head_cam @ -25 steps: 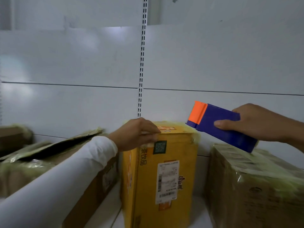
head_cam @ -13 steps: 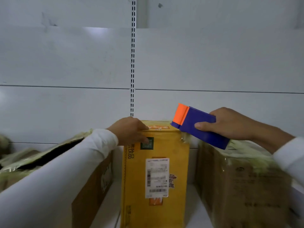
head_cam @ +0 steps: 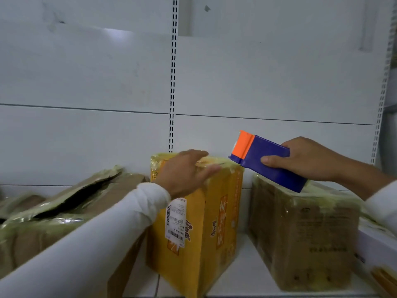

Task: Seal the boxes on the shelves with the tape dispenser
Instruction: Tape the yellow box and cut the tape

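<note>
A: Start at the far left; what stands there?

B: A brown box (head_cam: 71, 209) wrapped in yellowish tape; its top flap is lifted and a dark gap shows beneath; a white sleeve (head_cam: 96, 237) crosses in front of it, running up toward the middle of the shelf (head_cam: 247, 269).

A: And the sleeve ends where?

B: At the left hand (head_cam: 184, 171); it lies flat on the top front edge of the yellow box (head_cam: 214, 222), fingers straight and spread a little, pressing down on the taped top; nothing is pinched in it.

A: The yellow box itself?

B: Upright, turned so one corner faces the camera; a white shipping label (head_cam: 176, 220) with barcodes sits on its left face, partly behind the wrist; red printed characters run down the right face; glossy tape covers its upper edges.

A: Where is the tape dispenser?

B: In the air, just right of the yellow box's top right corner; the tape dispenser (head_cam: 266, 160) is blue with an orange front end, tilted so the orange end is highest and points left; whether its lower tip touches the box I cannot tell.

A: Who holds it?

B: The right hand (head_cam: 305, 160); thumb curled over the near side, fingers wrapped behind the blue body.

A: Further right?

B: A second brown box (head_cam: 305, 233), taped over, below the dispenser; beside it at the frame edge a white box (head_cam: 378, 244), blurred; behind everything, the white back panel (head_cam: 86, 82).
</note>
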The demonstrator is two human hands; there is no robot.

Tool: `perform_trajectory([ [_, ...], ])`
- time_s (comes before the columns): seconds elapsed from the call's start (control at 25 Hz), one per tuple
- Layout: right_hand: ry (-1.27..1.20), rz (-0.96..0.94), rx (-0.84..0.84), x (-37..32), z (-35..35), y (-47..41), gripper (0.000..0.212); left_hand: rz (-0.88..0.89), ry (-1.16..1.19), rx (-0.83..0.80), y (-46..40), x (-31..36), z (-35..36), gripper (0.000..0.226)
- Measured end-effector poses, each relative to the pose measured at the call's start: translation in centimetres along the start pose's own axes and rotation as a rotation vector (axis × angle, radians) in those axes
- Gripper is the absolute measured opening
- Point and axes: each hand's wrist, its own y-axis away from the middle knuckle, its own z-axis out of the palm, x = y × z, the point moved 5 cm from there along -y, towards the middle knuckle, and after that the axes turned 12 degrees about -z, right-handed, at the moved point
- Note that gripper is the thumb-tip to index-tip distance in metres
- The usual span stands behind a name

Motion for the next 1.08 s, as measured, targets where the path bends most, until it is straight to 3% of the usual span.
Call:
perform_trajectory([
  [0.04,-0.005,-0.011,-0.001,0.0,0.1,-0.1,0.045,-0.002,-0.075,-0.033,0.2,1.1,0.7,0.070],
  [0.12,-0.050,-0.045,-0.017,0.0,0.1,-0.1,0.045,-0.007,-0.139,-0.043,-0.1,1.5,1.3,0.056],
  [0.36,-0.230,-0.141,-0.171,0.6,-0.1,0.7,0.058,0.040,0.192,-0.236,-0.7,-2.5,-0.1,0.034],
  [0.56,-0.329,-0.209,-0.245,1.1,0.9,0.9,0.044,-0.028,0.216,-0.318,-1.1,-3.7,0.2,0.026],
  [0.72,-0.377,-0.264,-0.281,0.7,1.3,0.6,0.046,-0.078,0.183,-0.235,-0.8,-3.1,-0.2,0.047],
  [0.84,-0.426,-0.329,-0.312,-0.3,1.8,-0.1,0.029,-0.015,0.252,-0.168,-0.7,-0.6,-1.8,0.056],
  [0.96,-0.455,-0.372,-0.341,-1.5,2.6,-0.8,0.018,0.095,0.402,-0.311,-0.1,1.7,-2.4,0.036],
  [1.08,-0.465,-0.394,-0.364,-2.0,3.5,-1.3,0.030,0.076,0.525,-0.329,0.6,1.5,-3.0,0.024],
])
